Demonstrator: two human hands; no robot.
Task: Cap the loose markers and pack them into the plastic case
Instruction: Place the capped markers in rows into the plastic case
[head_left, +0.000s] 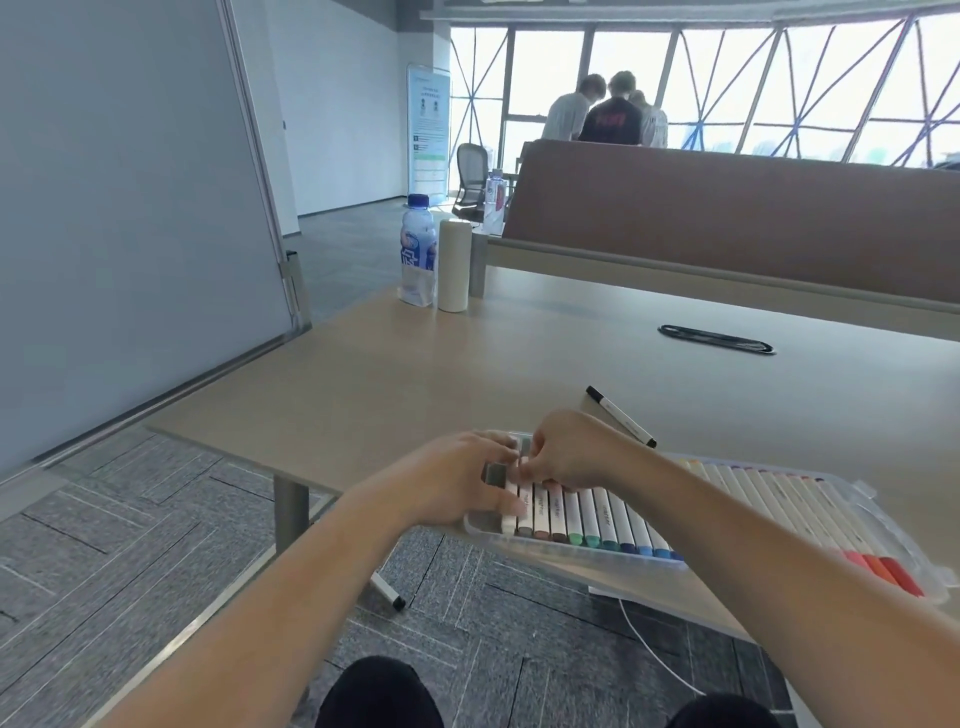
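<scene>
A clear plastic case (883, 530) lies on the table's near edge, filled with a row of several white markers with coloured caps. At its left end my left hand (457, 478) and my right hand (566, 449) meet over a grey-capped marker (497, 475). My left fingers curl around its grey end and my right fingers pinch the barrel beside it. Whether the marker sits fully in its slot is hidden by my fingers. A loose black-capped marker (621, 415) lies on the table just beyond the case.
A water bottle (417, 249) and a white cylinder (454, 265) stand at the table's far left corner. A black cable loop (717, 339) lies farther right. A marker (387, 592) lies on the carpet under the table. A whiteboard stands left; people stand far behind a bench.
</scene>
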